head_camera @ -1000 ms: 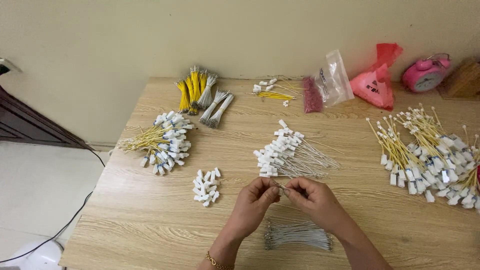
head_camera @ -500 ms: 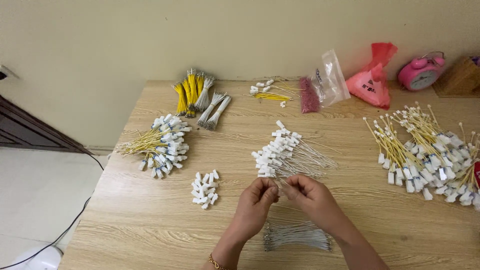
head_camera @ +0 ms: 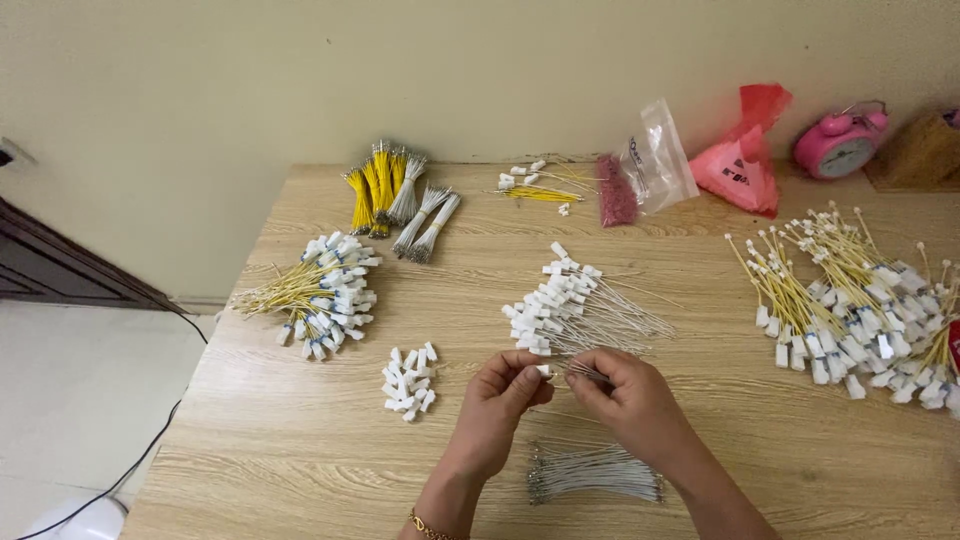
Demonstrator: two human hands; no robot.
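So, starting right at the fingers: the left hand (head_camera: 500, 395) has its fingers pinched shut on a small white connector (head_camera: 541, 370), and the right hand (head_camera: 632, 397) has its fingers closed on the end of a thin grey wire (head_camera: 590, 375). The two tips nearly touch between the hands, low over the tabletop (head_camera: 300, 460), near the front edge.

How I'd do this step well — just my take: keep the connector gripped by its sides so the opening faces the wire, hold the wire close to its tip so it can't bend, and line the two up straight before pushing. Small, slow moves; those wires look floppy.

Moving outward:
- Just behind the hands, almost touching them, is a pile of grey wires with white connectors on (head_camera: 570, 310).
- Just in front of the right hand, near the wrist, lies a bundle of bare grey wires (head_camera: 595, 472).
- To the left, a little heap of loose white connectors (head_camera: 410, 382).
- Further left, a pile of yellow wires with connectors (head_camera: 315, 290).
- Far right — a big heap of yellow and white ones (head_camera: 850, 300).
- At the back: bundles of yellow and grey wires (head_camera: 395, 195), plastic bags (head_camera: 690, 160) and a pink alarm clock (head_camera: 840, 145).
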